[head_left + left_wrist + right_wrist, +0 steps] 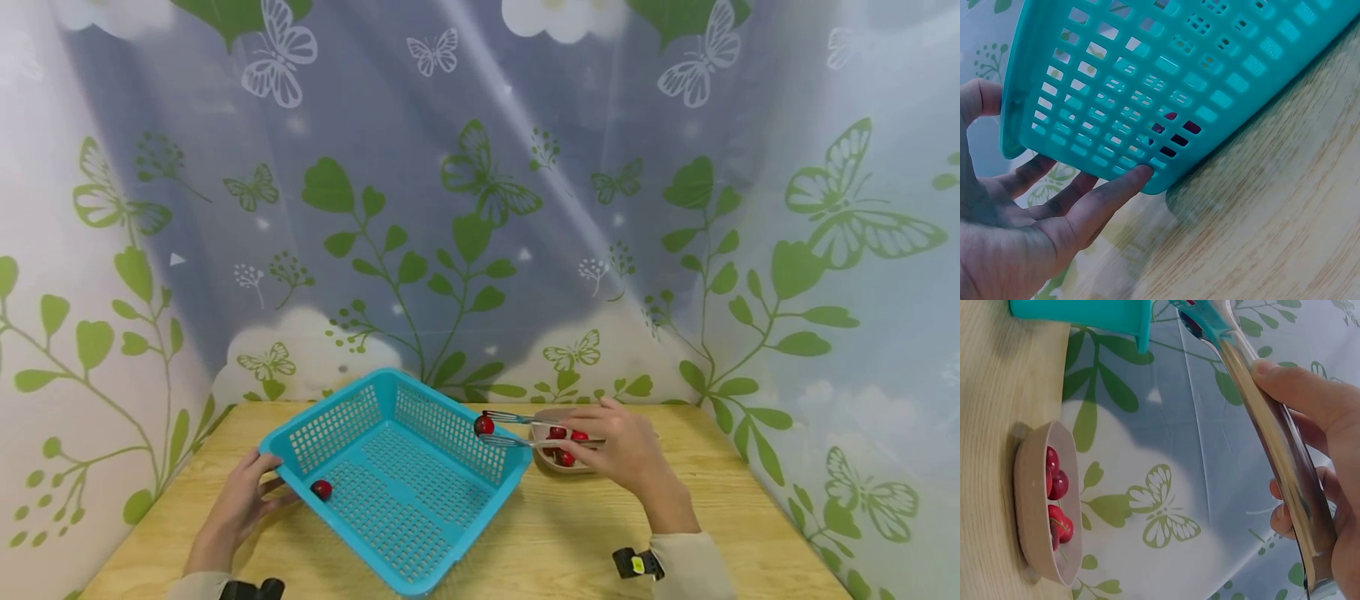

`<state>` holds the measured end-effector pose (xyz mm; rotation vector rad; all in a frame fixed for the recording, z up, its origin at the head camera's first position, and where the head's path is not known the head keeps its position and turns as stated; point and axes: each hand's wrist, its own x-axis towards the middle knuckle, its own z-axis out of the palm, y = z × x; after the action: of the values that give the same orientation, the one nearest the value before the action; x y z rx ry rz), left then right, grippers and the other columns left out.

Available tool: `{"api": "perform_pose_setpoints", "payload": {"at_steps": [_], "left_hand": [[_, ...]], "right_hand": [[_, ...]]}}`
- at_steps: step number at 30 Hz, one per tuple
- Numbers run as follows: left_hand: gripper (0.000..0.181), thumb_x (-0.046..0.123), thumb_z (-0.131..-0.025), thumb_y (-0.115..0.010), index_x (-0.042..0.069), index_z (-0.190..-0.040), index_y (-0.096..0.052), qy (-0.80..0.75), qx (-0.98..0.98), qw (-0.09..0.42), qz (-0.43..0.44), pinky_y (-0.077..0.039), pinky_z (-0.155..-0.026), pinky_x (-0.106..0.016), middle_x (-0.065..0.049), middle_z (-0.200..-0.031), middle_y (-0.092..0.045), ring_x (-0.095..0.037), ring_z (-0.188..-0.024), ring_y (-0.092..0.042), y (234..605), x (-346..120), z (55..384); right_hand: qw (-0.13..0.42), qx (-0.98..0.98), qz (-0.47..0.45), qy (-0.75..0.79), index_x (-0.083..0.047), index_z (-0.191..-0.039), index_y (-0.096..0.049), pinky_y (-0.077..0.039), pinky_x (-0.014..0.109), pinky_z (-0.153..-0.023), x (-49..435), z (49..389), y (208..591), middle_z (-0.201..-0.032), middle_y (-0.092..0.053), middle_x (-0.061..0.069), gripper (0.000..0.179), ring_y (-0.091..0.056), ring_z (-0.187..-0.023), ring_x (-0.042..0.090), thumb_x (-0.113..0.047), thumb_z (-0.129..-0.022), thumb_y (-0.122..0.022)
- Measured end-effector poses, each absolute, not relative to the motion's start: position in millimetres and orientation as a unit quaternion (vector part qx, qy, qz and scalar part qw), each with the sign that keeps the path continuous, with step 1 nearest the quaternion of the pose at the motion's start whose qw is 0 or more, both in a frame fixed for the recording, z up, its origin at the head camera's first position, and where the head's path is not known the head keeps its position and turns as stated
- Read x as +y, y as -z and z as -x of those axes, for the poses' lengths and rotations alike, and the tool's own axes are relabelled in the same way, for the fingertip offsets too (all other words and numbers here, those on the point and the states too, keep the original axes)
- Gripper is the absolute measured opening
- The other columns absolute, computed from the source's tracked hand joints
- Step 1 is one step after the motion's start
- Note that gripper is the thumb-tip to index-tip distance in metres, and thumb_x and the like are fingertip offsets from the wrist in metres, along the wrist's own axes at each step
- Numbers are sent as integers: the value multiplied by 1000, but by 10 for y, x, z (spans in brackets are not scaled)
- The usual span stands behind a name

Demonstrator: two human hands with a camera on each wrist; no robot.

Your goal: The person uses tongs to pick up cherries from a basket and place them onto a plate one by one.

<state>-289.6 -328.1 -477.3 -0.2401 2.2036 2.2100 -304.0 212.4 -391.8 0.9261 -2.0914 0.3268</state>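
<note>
A light-blue plastic basket (405, 487) with perforated walls stands on the table, and one red cherry (322, 489) lies in its left corner. My left hand (236, 504) grips that corner, a finger at the rim and the thumb (1116, 197) pressed on the outer wall. Metal tongs (1279, 450) are held in my right hand (626, 446). Between their tips a dark red cherry (484, 426) is pinched over the basket's right rim. Beneath the tongs, to the basket's right, sits a small beige bowl (1032, 506) with several red cherries (1059, 485).
The wooden table (570, 533) carries the basket and bowl. Behind it and along both sides hangs a curtain (570, 250) printed with green leaves and butterflies. Dark wrist-worn devices (637, 564) show by the sleeves.
</note>
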Motion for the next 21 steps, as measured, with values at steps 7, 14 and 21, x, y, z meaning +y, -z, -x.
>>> {"api": "perform_pose_setpoints", "payload": {"at_steps": [7, 14, 21], "left_hand": [[60, 24, -108, -37, 6, -161, -15, -705, 705, 4, 78, -63, -98, -47, -24, -153, -26, -54, -145, -34, 4776, -3281, 2895], [60, 23, -107, -37, 6, -161, -17, -705, 705, 0, 85, -63, -98, -49, -24, -151, -26, -56, -145, -33, 4790, -3289, 2918], [61, 23, -107, -37, 7, -162, -15, -703, 706, 1, 84, -63, -99, -48, -24, -152, -26, -56, -145, -33, 4792, -3281, 2920]], "right_hand": [[405, -833, -350, -144, -14, -99, -84, -47, 16, -51, 2263, 3036, 3882, -96, -81, 2, 31, -60, -71, 12, -21, -70, -93], [414, -837, -326, -149, -13, -98, -84, -52, 24, -55, 2461, 3052, 3875, -94, -81, 3, 33, -64, -74, 16, -16, -67, -94], [423, -850, -289, -121, -14, -99, -84, -60, 34, -60, 2624, 3063, 3891, -97, -81, 7, 35, -68, -77, 22, -16, -66, -95]]}}
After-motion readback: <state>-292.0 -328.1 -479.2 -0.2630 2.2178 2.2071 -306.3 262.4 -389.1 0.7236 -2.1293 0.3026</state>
